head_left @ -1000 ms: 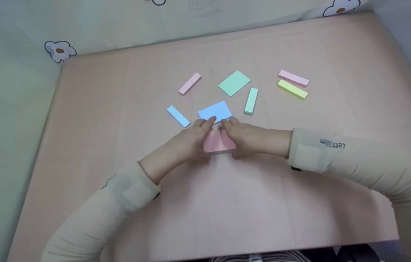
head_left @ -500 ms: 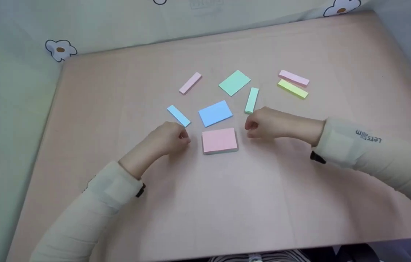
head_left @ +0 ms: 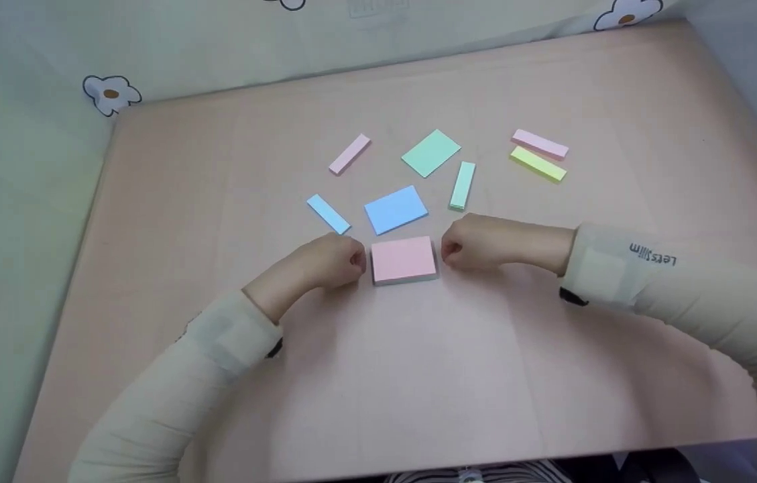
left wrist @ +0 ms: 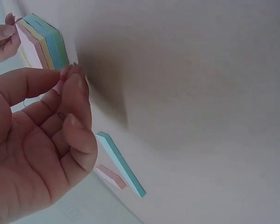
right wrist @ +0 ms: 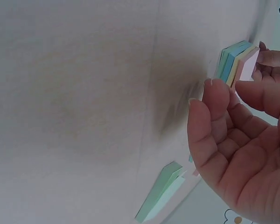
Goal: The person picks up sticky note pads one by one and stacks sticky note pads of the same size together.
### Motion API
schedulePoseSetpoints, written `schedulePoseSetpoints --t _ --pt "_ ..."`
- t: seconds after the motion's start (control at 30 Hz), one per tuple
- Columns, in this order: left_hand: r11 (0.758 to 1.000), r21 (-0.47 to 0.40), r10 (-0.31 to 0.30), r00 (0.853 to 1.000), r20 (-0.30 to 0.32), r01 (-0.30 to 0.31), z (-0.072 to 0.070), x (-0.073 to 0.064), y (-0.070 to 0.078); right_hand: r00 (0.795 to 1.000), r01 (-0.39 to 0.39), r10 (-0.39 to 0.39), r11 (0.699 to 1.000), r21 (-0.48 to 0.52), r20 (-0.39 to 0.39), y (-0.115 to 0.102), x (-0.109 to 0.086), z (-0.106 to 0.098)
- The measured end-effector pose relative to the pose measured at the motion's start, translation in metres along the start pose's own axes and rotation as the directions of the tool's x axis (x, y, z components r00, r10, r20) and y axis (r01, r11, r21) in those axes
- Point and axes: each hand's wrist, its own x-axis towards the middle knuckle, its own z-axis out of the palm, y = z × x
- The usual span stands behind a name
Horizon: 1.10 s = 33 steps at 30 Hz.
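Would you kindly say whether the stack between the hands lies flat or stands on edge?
Flat: in the head view, the stack lies with its broad pink face up.

On the right sleeve (head_left: 680, 305), read the dark lettering (head_left: 652, 255) as "Let's slim"; it stands upside down in the head view, and its middle letters run together. On the left sleeve (head_left: 180, 389), you see only the edge of a dark print (head_left: 188, 325), which you cannot read. Treat the faint boxed mark (head_left: 378, 7) on the wall covering (head_left: 251, 47) as illegible.
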Motion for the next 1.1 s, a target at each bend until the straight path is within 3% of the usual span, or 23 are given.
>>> schedulePoseSetpoints --t 0.2,0.27,0.37,0.47,0.6,0.67,0.73,0.8,0.93,1.0,1.1 --pt "0.999 0.028 -0.017 1.000 -0.003 0.017 -0.004 -0.001 0.004 1.000 -0.015 0.014 1.000 -0.026 -0.018 0.001 0.000 -0.003" --pt "0.998 0.046 -0.031 0.999 -0.032 0.033 -0.008 -0.001 0.003 0.998 -0.036 0.034 0.998 -0.054 -0.046 0.003 -0.001 -0.008" --pt "0.996 0.056 -0.062 0.990 -0.123 0.069 -0.015 -0.002 -0.003 0.992 -0.074 0.064 0.993 -0.093 -0.106 0.010 -0.005 -0.020" --pt "0.996 0.016 -0.079 0.965 -0.251 0.086 -0.021 0.000 -0.012 0.981 -0.102 0.085 0.991 -0.091 -0.173 0.019 -0.008 -0.033" --pt "1.000 -0.027 -0.023 0.909 -0.417 0.013 -0.023 0.004 -0.026 0.952 -0.110 0.075 0.988 -0.105 -0.296 0.033 -0.012 -0.047" --pt "0.999 -0.030 0.005 0.883 -0.469 -0.021 -0.023 0.007 -0.031 0.929 -0.116 0.068 0.987 -0.112 -0.365 0.042 -0.014 -0.053" --pt "0.999 -0.031 0.010 0.870 -0.493 -0.029 -0.023 0.012 -0.033 0.902 -0.121 0.070 0.988 -0.093 -0.427 0.051 -0.017 -0.059" --pt "0.999 -0.042 -0.014 0.879 -0.477 -0.006 -0.024 0.018 -0.032 0.877 -0.115 0.075 0.992 -0.056 -0.474 0.061 -0.020 -0.064" --pt "0.999 -0.002 -0.046 0.918 -0.394 0.049 -0.027 0.035 -0.018 0.850 -0.101 0.097 0.995 0.021 -0.518 0.076 -0.027 -0.071" --pt "0.996 0.066 -0.029 0.939 -0.343 0.055 -0.028 0.044 -0.009 0.842 -0.110 0.108 0.994 0.029 -0.529 0.080 -0.031 -0.073" --pt "0.985 0.168 0.013 0.958 -0.287 0.037 -0.027 0.056 0.003 0.843 -0.126 0.134 0.991 0.050 -0.521 0.084 -0.034 -0.075"
